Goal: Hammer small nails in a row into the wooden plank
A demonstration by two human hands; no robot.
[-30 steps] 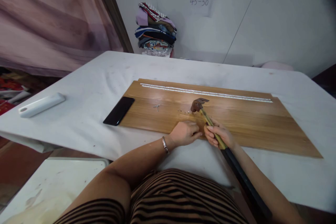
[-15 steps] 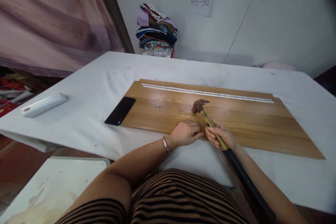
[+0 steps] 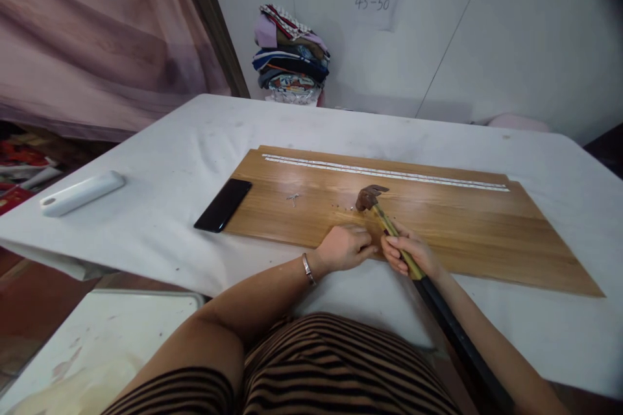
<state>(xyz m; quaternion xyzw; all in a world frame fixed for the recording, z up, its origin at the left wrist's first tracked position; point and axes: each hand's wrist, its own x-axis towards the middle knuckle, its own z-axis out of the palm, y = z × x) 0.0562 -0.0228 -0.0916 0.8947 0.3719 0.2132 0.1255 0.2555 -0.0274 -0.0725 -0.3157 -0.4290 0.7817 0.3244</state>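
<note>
My right hand point(image 3: 410, 248) is wrapped around the yellow and black handle of a claw hammer point(image 3: 392, 228). The rusty hammer head point(image 3: 368, 197) is at the board's middle, beside a short row of small nail heads point(image 3: 344, 207). My left hand point(image 3: 344, 248) rests at the near edge of the wooden board point(image 3: 452, 214), fingers curled in, with nothing visible in them. A few loose nails point(image 3: 293, 199) lie on the board to the left.
A black phone point(image 3: 224, 206) overlaps the board's left end. Two white measuring strips point(image 3: 384, 172) run along its far side. On the white-covered table point(image 3: 160, 162) lies a white long-handled object point(image 3: 82, 193). Folded clothes point(image 3: 292, 55) are stacked by the wall.
</note>
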